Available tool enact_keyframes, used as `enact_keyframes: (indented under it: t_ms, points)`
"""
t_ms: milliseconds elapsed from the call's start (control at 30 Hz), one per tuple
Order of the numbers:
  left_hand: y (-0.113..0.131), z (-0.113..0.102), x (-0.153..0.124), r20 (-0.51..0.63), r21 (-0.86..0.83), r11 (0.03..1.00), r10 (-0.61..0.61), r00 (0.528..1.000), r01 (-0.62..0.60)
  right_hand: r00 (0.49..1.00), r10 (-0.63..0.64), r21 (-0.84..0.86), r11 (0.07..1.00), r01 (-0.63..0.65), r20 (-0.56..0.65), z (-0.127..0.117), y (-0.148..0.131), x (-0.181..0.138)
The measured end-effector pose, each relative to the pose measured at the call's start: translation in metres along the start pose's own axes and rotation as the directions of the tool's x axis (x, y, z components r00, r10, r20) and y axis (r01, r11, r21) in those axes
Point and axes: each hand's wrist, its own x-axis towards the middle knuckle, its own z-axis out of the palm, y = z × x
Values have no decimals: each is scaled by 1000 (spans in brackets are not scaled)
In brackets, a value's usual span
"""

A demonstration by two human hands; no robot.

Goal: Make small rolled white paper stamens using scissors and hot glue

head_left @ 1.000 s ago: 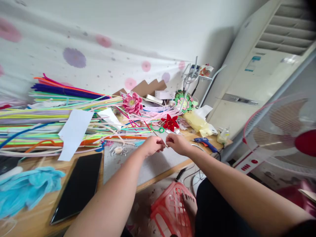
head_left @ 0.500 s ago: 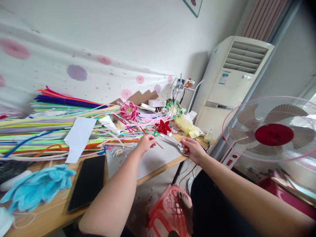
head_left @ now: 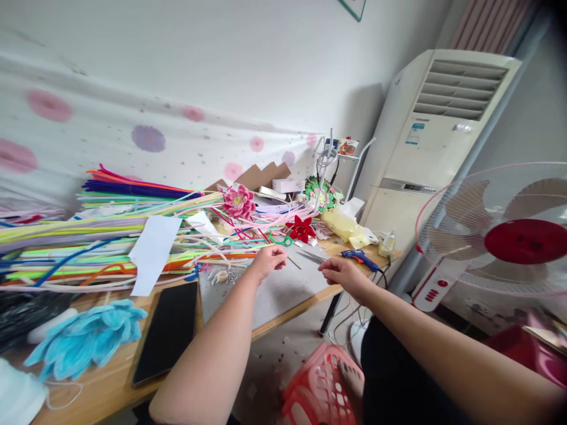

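Note:
My left hand (head_left: 268,260) is closed in a pinch on a short thin stick (head_left: 294,263) that points right over the grey mat (head_left: 283,289). My right hand (head_left: 340,273) is just to the right, fingers curled at the handle end of a pair of scissors (head_left: 311,255) whose blades rest on the mat. The two hands are a little apart. A red paper flower (head_left: 302,228) and a green loop lie just beyond them.
A big heap of coloured pipe cleaners (head_left: 101,236) covers the left of the wooden table (head_left: 106,383). A black phone (head_left: 168,330), blue tissue flower (head_left: 84,336), pink flower (head_left: 238,202) and blue glue gun (head_left: 359,257) lie around. A red basket (head_left: 319,389), fan (head_left: 509,236) and air conditioner (head_left: 425,147) stand right.
The hands, joined a second ago, have drawn apart. The right hand picked up the scissors, and now they lie low on the mat. The view has swung up and right.

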Motion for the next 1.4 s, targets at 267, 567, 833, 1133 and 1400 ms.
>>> enact_keyframes:
  t_ms: [267, 567, 833, 1133, 1400]
  points:
    - [-2, 16, 4, 136, -120, 993, 26, 990, -9, 937, -273, -242, 915, 323, 217, 30, -9, 37]
    - [7, 33, 0, 288, -209, 971, -50, 956, 113, 788, -411, -505, 609, 612, 459, -15, -4, 70]
    - [7, 63, 2, 240, 251, 964, 28, 970, -90, 826, -443, -541, 624, 563, 349, -65, 42, 91]
    - [-9, 82, 3, 405, 660, 415, 506, 762, -627, 757, -539, -256, 724, 640, 369, -80, 45, 84]
    - [-18, 129, -10, 611, 529, 328, 493, 620, -783, 602, -240, 191, 971, 146, 762, -49, 25, 70]
